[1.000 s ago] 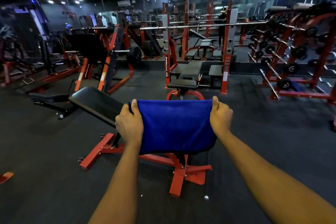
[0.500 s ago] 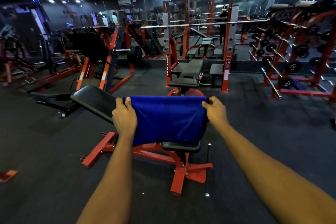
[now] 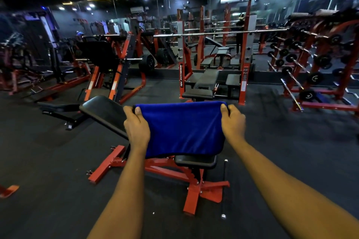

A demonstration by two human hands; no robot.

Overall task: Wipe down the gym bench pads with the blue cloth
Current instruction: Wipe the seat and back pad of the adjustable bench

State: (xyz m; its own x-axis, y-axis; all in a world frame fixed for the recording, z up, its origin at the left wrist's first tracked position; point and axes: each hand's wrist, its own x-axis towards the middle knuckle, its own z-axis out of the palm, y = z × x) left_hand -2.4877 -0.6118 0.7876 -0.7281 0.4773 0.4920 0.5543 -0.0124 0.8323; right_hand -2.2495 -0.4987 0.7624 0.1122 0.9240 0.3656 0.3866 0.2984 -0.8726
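Observation:
The blue cloth [image 3: 182, 128] hangs spread out in front of me, stretched between both hands. My left hand [image 3: 136, 124] pinches its top left corner and my right hand [image 3: 233, 122] pinches its top right corner. Behind and below the cloth stands an adjustable bench on an orange-red frame [image 3: 194, 186]. Its black back pad [image 3: 103, 110] slopes up to the left, and its black seat pad [image 3: 195, 160] shows just under the cloth's lower edge. The cloth hides the middle of the bench.
A thin bar [image 3: 224, 186] lies on the dark rubber floor right of the bench frame. A flat bench [image 3: 58, 106] stands at the left, a bench-press rack [image 3: 211, 75] straight ahead, and a dumbbell rack [image 3: 314, 68] at the right.
Both hands have kept hold of the cloth's top corners. The cloth has been held slightly higher and flatter, and the seat pad has come into view below its lower edge.

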